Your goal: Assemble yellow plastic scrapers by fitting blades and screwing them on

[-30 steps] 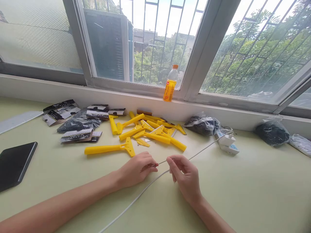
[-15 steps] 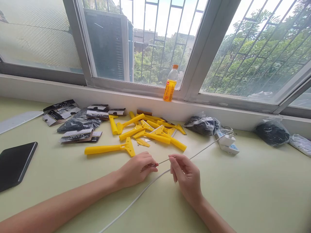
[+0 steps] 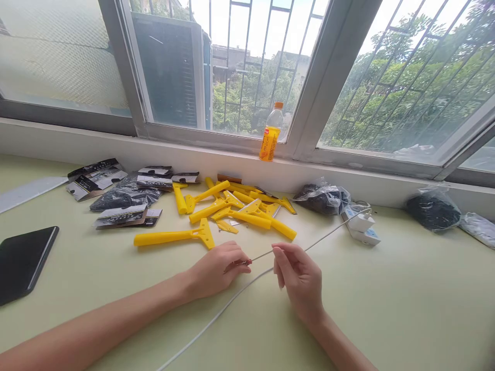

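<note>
Your left hand point(image 3: 220, 265) closes round a red piece point(image 3: 249, 262), your right hand point(image 3: 299, 278) pinches the thin rod point(image 3: 262, 255): probably light, stiff, slick, best held at both ends.

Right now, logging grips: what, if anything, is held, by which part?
Right hand: thin grey rod, pinched near its visible right end. Left hand: small red-tipped piece, mostly hidden, part unclear.

I see a small red piece point(image 3: 248, 262), mostly hidden in the left hand point(image 3: 221, 265). At its right side, a thin grey wire or rod point(image 3: 262, 255) stretches straight, slantwise toward far right, reaching the right hand point(image 3: 300, 278).
</note>
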{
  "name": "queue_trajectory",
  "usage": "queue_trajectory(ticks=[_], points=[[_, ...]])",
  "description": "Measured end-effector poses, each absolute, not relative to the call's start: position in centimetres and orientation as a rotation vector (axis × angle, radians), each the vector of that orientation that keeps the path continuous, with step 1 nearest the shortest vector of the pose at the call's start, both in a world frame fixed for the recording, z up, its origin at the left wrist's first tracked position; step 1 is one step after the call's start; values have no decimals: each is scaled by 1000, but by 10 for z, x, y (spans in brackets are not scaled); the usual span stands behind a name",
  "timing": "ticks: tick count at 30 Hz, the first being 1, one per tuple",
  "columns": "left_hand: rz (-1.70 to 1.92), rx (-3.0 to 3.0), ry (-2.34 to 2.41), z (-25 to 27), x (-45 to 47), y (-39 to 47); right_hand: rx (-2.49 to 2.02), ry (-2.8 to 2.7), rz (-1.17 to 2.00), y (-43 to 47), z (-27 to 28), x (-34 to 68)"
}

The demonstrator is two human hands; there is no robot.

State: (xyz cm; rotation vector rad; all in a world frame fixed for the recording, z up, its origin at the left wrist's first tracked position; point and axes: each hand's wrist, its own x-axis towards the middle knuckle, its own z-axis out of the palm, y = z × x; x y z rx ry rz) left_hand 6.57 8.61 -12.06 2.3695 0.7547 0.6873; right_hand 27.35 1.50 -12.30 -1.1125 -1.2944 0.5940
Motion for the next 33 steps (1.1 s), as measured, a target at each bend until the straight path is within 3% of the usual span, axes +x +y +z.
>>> queue_trajectory(ticks=[20,33], points=[[710,2379,732,-121,65,86,-1098,-1207,622,14,-117,273],[692,2360,754,-123,65,87,-865,-854,1445,28,-112,287]])
